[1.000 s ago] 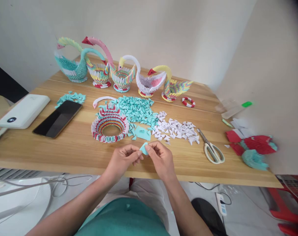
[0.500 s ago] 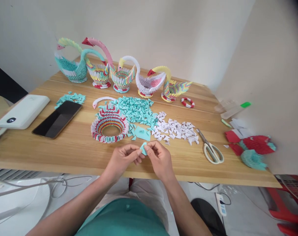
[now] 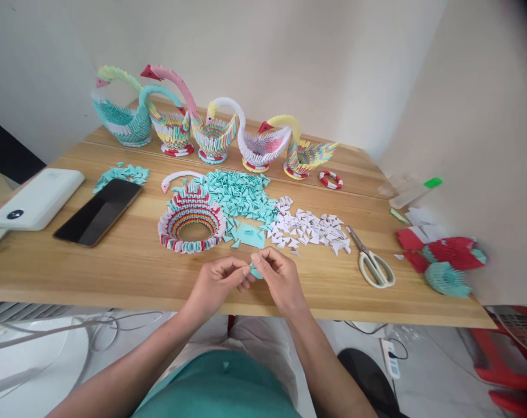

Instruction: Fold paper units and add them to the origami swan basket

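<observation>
Counter (image 3: pixel 128 276): wooden, spread beneath the fingers (image 3: pixel 238 276).
Teal card (image 3: pixel 251 235): just beyond the fingers.
Teal pieces (image 3: pixel 239 194): heaped beyond the fingers, past the card.
White pieces (image 3: pixel 309 227): scattered beyond the fingers, rightward.
Bowl (image 3: pixel 192 204): near the fingers, beyond and left.
Phone (image 3: pixel 98 212): well left of the fingers.
Power bank (image 3: pixel 40 197): farther left, past the phone.
Scissors (image 3: pixel 371 262): right of the fingers.
Red-white ring (image 3: pixel 331 187): far beyond them, rightward.
Swans (image 3: pixel 214 137): five, along the back, beyond the fingers.

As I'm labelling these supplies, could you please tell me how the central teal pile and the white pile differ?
The central teal pile is larger than the white pile. The teal pile is heaped densely; the white pile is scattered, with gaps. Both are made of small folded paper pieces.
</observation>
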A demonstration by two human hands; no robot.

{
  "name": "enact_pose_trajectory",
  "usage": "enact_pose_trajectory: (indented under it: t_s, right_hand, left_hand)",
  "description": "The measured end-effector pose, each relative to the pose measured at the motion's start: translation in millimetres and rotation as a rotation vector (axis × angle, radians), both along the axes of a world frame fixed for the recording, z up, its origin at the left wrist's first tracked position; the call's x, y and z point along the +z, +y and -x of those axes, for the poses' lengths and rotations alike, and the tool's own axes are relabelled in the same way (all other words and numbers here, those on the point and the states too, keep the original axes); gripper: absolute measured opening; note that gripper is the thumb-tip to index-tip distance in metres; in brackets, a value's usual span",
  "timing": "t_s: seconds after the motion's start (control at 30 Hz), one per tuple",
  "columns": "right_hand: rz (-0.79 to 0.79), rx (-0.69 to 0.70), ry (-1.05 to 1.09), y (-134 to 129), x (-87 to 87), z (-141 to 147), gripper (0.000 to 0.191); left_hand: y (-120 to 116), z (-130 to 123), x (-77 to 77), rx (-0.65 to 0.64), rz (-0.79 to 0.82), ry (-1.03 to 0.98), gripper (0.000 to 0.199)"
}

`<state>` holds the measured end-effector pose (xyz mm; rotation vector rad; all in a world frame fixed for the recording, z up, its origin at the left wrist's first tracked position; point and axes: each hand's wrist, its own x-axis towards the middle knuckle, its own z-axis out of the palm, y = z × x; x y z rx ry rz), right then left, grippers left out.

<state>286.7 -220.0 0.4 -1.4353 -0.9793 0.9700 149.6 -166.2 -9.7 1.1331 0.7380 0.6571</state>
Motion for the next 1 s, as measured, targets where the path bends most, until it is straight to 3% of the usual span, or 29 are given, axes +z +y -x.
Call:
enact_pose_trajectory:
  t_s: [0.27,0.43,0.63,0.73,0.83,1.0]
  right_hand:
    - [-0.058,-0.033,0.039,-2,-1.4,-15,0.042]
    - [0.031,0.056,0.024,-16,-0.7,-12,0.026]
    - [0.030,-0.064,-0.084,-17,-3.0,-5,0.020]
    - [-0.039,-0.098,-0.194,-18,-3.3,-6,0.012]
    - [-0.161,-0.049,-0.388,-19,-3.9,-11,0.005]
    - [-0.339,0.058,-0.584,-20,-4.4,-20,0.023]
  left_hand:
    - [3,1,-3.1,0.075,0.002,-0.012,0.021]
    - [3,-1,-1.7,0.091,-0.007,-0.025,0.021]
    - [4,1,-1.4,0.046,0.000,-0.003,0.022]
    - [4,2,-2.5,0.018,-0.004,0.007,0.025]
    - [5,2,-2.9,-0.002,-0.001,0.014,0.026]
    - [7,0,0.0,-0.033,0.034,0.034,0.023]
